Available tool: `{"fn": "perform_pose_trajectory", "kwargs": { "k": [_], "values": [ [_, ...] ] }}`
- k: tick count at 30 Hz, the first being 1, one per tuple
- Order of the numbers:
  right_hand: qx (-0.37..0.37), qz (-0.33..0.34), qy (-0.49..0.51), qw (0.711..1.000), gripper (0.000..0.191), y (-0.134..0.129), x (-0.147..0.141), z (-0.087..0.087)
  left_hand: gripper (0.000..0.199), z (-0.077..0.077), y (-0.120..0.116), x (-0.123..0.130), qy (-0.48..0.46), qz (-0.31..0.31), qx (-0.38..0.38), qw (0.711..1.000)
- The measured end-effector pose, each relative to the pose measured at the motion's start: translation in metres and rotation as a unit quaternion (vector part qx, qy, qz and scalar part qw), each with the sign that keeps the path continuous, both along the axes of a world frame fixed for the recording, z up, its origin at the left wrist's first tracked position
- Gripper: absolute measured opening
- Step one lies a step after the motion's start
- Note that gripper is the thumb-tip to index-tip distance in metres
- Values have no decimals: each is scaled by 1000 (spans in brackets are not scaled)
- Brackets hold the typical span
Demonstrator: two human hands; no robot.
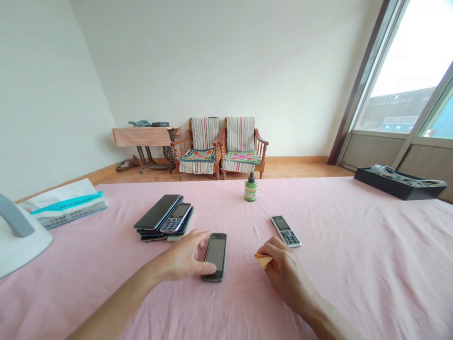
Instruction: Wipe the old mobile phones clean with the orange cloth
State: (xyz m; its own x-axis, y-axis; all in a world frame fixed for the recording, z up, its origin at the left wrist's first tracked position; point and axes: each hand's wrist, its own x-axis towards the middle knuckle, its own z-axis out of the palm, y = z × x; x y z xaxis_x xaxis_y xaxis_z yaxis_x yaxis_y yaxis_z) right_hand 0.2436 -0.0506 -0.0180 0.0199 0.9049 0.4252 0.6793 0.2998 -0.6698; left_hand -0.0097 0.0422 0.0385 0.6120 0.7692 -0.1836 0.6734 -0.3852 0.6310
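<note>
A dark touchscreen phone (216,255) lies face up on the pink cloth in front of me. My left hand (184,257) is at its left side, thumb and fingers spread apart, with the thumb tip over the phone's lower left edge. Closed around a small folded yellow-orange cloth (264,260), my right hand (283,264) rests to the right of that phone. Just beyond the right hand lies a keypad phone (286,231), face up and slanted. A stack of phones (157,212) sits past my left hand, topped partly by another keypad phone (176,218).
A green spray bottle (250,189) stands near the far edge of the pink-covered table (339,283). At the left are a tissue pack (67,205) and a white-and-grey appliance (21,236), cut off by the frame. A black box (399,183) of cables is at the far right.
</note>
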Motion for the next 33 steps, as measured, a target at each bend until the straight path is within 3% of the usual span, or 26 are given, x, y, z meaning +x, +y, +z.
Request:
{"fn": "perform_pose_trajectory", "kwargs": {
  "k": [4, 11, 16, 25, 33],
  "values": [
    [1, 2, -3, 1000, 32, -2, 0, 2, 116, 4, -3, -3, 32, -78, 75, 994],
    [-9, 13, -19, 1000, 32, -6, -4, 9, 123, 0, 4, 10, 75, -160, 93, 980],
    [-22, 9, -33, 999, 34, -16, -13, 11, 123, -4, 9, 21, 43, -143, 114, 982],
    [-41, 36, -44, 998, 30, -23, -12, -3, 114, -12, 19, 62, -47, -69, 140, 987],
    [-3, 1, 14, 1000, 29, -18, -11, -2, 119, -27, 2, 71, -25, -88, 158, 983]
  ]
}}
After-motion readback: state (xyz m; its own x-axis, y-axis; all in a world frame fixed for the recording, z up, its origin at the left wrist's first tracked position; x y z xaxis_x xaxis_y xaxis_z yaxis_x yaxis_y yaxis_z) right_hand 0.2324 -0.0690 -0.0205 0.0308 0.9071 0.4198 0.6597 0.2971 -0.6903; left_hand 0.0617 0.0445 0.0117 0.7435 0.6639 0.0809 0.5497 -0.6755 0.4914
